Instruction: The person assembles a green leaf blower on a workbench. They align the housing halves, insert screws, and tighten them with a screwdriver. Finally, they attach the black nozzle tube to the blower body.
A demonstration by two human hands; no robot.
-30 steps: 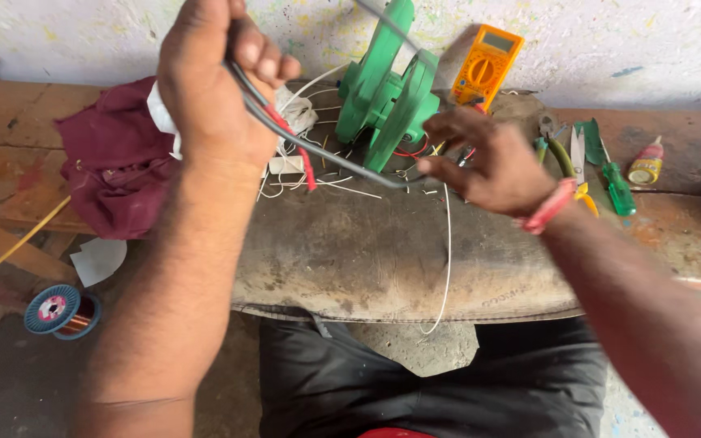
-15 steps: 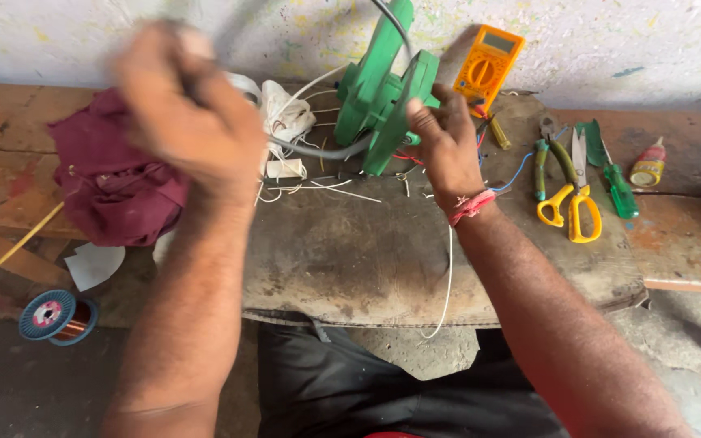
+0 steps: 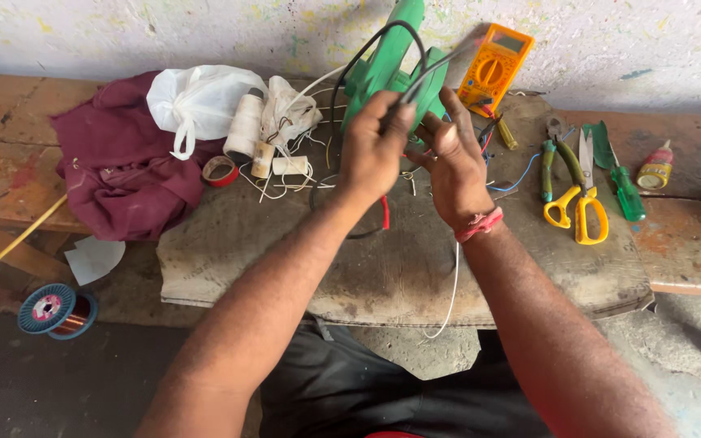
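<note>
My left hand [image 3: 375, 150] is closed around a thin dark cable [image 3: 356, 57] that loops up over a green power tool [image 3: 389, 69] standing on the worn bench mat [image 3: 383, 268]. My right hand [image 3: 454, 158], a red thread at its wrist, is pressed against the left one and pinches the same cable just in front of the tool. A red wire [image 3: 384, 212] hangs below my left wrist. A white wire [image 3: 448, 300] drops off the bench's front edge.
An orange multimeter [image 3: 495, 69] leans against the wall. Yellow-handled scissors [image 3: 579, 199], pliers [image 3: 548, 162], a green screwdriver [image 3: 622, 182] and a small glue bottle [image 3: 657, 166] lie right. A maroon cloth [image 3: 119, 174], white bag [image 3: 196, 97], thread spools [image 3: 245, 126] and tape roll [image 3: 221, 170] sit left; a copper wire reel [image 3: 57, 310] lies on the floor.
My left hand has come down from high at the left to the middle, beside the green tool. My right hand has met it, and both now grip the cable together.
</note>
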